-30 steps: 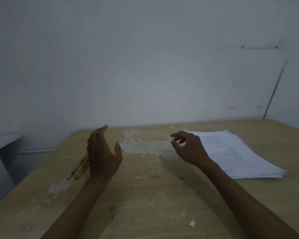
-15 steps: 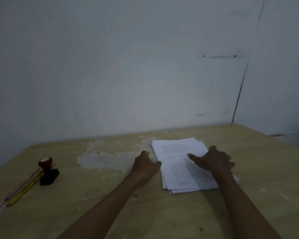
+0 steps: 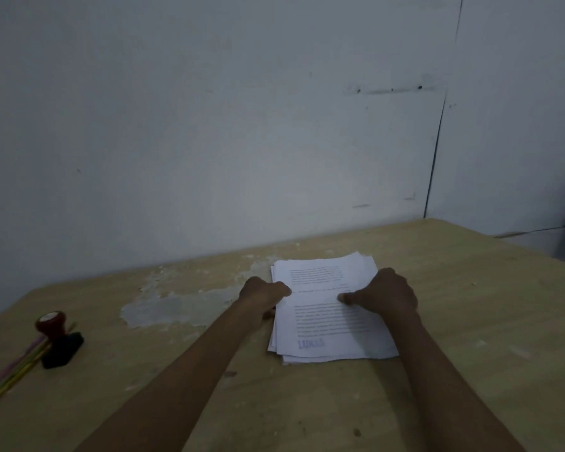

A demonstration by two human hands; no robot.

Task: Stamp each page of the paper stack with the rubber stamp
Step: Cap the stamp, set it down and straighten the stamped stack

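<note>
A stack of white printed pages (image 3: pixel 327 324) lies on the wooden table (image 3: pixel 470 321), right of centre. The top page carries a blue stamp mark near its lower left. My left hand (image 3: pixel 263 296) grips the stack's left edge, thumb on top. On the stack's right side my right hand (image 3: pixel 385 293) holds the pages with fingers curled and thumb pressing on the top page. The rubber stamp (image 3: pixel 49 321), red-handled, stands on a black ink pad (image 3: pixel 62 350) far to the left, away from both hands.
Several coloured pencils (image 3: pixel 10 376) lie beside the ink pad at the table's left edge. A grey worn patch (image 3: pixel 177 305) marks the tabletop left of the stack. A white wall stands close behind the table.
The view swung right, from the table's left part to the stack. Both hands moved from mid-air onto the paper stack and closed on its left and right sides.
</note>
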